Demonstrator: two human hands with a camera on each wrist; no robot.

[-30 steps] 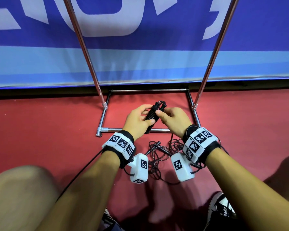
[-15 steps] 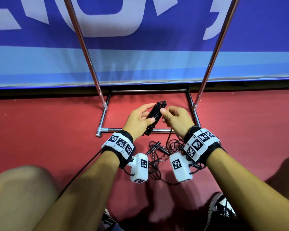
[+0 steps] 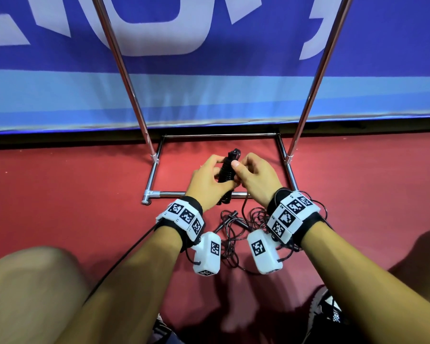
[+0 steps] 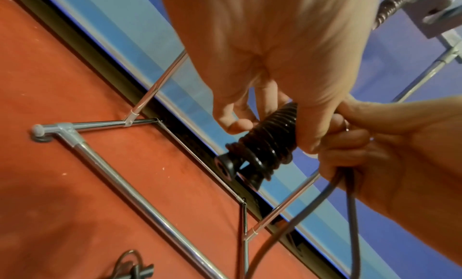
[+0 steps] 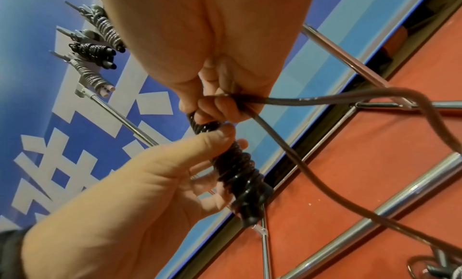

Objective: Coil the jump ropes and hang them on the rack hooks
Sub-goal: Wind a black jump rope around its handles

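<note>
While loose black rope [image 3: 233, 234] lies tangled on the red floor [image 3: 72, 194] between the wrists, left hand [image 3: 206, 182] grips the rope-wrapped handles [image 3: 227, 171]; right hand [image 3: 255, 176] pinches the cord [image 5: 287, 145]. Beyond: chrome rack base [image 3: 209, 194], wound jump ropes [image 5: 97, 48] hanging on hooks.

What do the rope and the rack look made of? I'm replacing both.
Rope: probably glossy black plastic or rubber-coated cord; it bends smoothly and catches highlights.
Rack: seemingly chromed or polished metal tubing; bright mirror-like reflections run along its round bars.
</note>
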